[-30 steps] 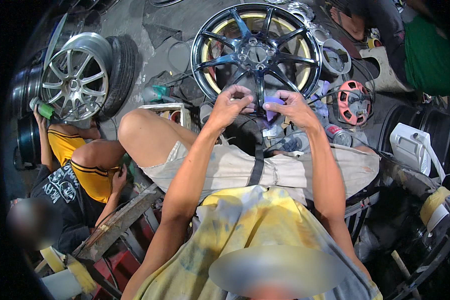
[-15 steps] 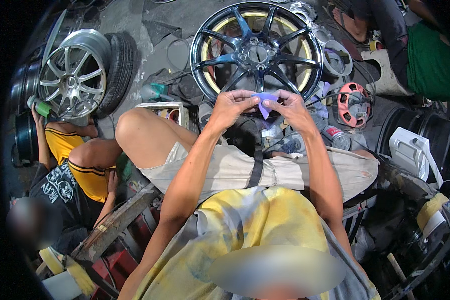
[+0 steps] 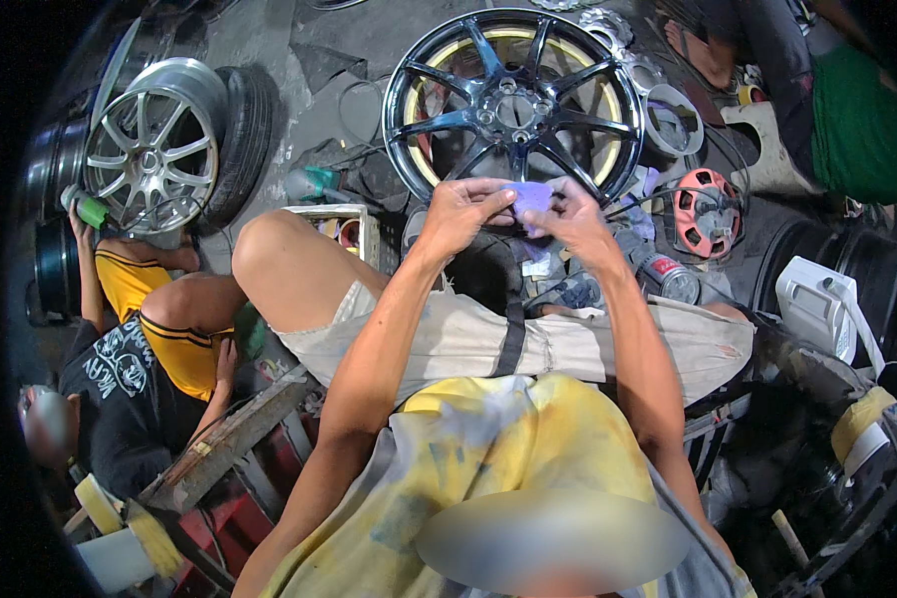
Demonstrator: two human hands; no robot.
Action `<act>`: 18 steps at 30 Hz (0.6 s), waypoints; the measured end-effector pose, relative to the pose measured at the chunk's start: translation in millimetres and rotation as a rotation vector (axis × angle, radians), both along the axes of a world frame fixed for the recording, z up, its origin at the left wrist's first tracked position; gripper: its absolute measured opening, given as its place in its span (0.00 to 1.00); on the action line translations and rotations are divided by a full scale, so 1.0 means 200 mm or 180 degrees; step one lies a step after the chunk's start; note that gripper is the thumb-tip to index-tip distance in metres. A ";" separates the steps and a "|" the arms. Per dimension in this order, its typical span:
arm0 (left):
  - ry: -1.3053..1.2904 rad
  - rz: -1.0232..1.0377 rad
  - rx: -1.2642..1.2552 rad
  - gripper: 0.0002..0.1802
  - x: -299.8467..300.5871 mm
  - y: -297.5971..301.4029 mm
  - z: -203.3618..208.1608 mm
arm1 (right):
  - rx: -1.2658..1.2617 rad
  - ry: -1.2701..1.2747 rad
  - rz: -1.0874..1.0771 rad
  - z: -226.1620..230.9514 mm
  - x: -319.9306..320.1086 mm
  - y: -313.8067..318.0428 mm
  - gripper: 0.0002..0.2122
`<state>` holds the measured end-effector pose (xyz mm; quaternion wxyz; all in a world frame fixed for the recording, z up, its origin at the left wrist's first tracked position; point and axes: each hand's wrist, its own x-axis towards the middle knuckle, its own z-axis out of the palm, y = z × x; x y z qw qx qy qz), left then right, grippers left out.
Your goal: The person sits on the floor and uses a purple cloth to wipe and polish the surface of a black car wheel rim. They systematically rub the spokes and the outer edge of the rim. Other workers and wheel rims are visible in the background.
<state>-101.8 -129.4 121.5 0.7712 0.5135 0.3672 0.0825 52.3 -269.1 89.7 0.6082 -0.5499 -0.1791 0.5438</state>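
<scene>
Both hands meet over my lap, at the near edge of a dark, glossy multi-spoke wheel rim [image 3: 511, 105]. Between them is a small, thin piece of purple sandpaper [image 3: 530, 196]. My left hand [image 3: 465, 213] pinches its left side between thumb and fingers. On the other side, my right hand [image 3: 574, 217] grips it, the thumb lying across the lower right part. The rim lies face up with a yellowish ring showing behind its spokes. The hands appear to be just in front of it, overlapping its lower edge in the view.
A silver wheel [image 3: 152, 159] leans by a tyre [image 3: 244, 140] on the left, where a co-worker [image 3: 120, 379] holds a green power tool [image 3: 89, 210]. A can [image 3: 671, 279], a red-orange slotted disc [image 3: 708, 212] and a white box-shaped device [image 3: 817, 309] are at right. A second person [image 3: 857, 120] is at upper right.
The purple sandpaper, folded with a point hanging down before, now shows a broader face. My right hand's thumb and fingers have shifted on it; the left hand barely moved.
</scene>
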 end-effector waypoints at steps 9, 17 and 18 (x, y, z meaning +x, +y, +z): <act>0.0129 0.0022 -0.0656 0.14 -0.05 0.02 -0.05 | -0.0196 0.0856 0.0453 0.05 -0.05 -0.03 0.22; -0.0215 -0.0422 -0.0970 0.17 -0.06 0.09 -0.10 | 0.0170 0.1646 0.0226 0.11 -0.07 -0.03 0.18; -0.0272 -0.0514 -0.0883 0.18 -0.06 0.10 -0.11 | 0.0128 0.1498 0.0186 0.10 -0.07 -0.03 0.18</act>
